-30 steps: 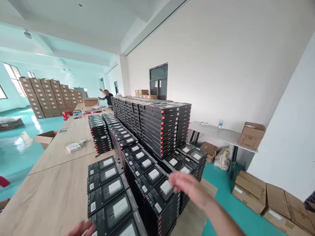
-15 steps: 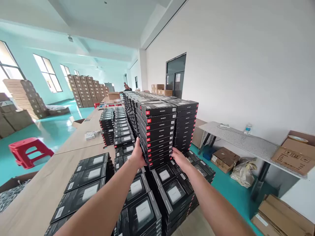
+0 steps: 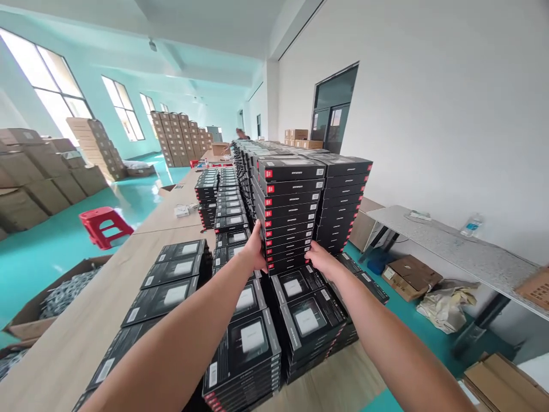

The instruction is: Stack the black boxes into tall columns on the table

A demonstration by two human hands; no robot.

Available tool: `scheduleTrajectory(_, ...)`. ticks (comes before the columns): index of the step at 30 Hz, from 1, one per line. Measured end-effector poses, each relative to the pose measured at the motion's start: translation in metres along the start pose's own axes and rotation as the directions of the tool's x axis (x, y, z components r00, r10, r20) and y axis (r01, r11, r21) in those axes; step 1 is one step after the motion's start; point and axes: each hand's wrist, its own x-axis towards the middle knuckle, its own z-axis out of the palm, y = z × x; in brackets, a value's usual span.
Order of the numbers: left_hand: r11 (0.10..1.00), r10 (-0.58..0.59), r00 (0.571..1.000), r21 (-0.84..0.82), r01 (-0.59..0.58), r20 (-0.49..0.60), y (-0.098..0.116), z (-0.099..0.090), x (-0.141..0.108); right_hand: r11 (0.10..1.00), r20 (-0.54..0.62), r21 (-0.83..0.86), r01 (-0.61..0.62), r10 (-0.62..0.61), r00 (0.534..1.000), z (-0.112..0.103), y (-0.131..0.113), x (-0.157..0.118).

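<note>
A tall stack of flat black boxes (image 3: 291, 214) with red corner labels rises in front of me. Pressed to the lower left side of this stack is my left hand (image 3: 256, 250), its thumb pointing up along the edge. My right hand (image 3: 319, 258) grips the same stack low on its right side, fingers partly hidden by the boxes. Beneath and nearer to me lie shorter piles of the same boxes (image 3: 306, 320), each printed with a white device. A second tall stack (image 3: 343, 200) stands directly to the right.
More black boxes (image 3: 171, 297) sit in rows on the wooden table (image 3: 141, 257). To the left are a red stool (image 3: 106, 228) and a carton of grey parts (image 3: 55, 294). A speckled side table (image 3: 446, 237) with a bottle (image 3: 472, 224) runs along the right wall.
My view has turned left and slightly down, so the surroundings appear shifted right and up. Both hands remain on the lower sides of the tall stack.
</note>
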Motion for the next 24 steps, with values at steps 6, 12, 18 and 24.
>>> scheduleTrajectory(6, 0.991, 0.010, 0.998, -0.136, -0.002, 0.059, -0.005, 0.001, 0.004, 0.994, -0.038, -0.065, -0.085, 0.083, 0.996, -0.002, -0.006, 0.002)
scheduleTrajectory(12, 0.996, -0.014, 1.000, -0.088, 0.013, -0.013, -0.006, 0.009, 0.002, 0.993, -0.038, 0.007, -0.119, 0.119, 0.992, 0.002, -0.016, -0.007)
scheduleTrajectory(18, 0.990, 0.031, 0.998, -0.138, -0.024, 0.047, -0.004, 0.008, -0.004, 0.995, -0.042, 0.049, -0.086, 0.088, 0.995, 0.005, -0.024, -0.014)
scheduleTrajectory(24, 0.997, 0.034, 0.999, -0.075, -0.034, -0.001, 0.001, 0.007, -0.028, 0.996, 0.007, 0.011, -0.085, 0.085, 0.996, 0.004, -0.046, -0.032)
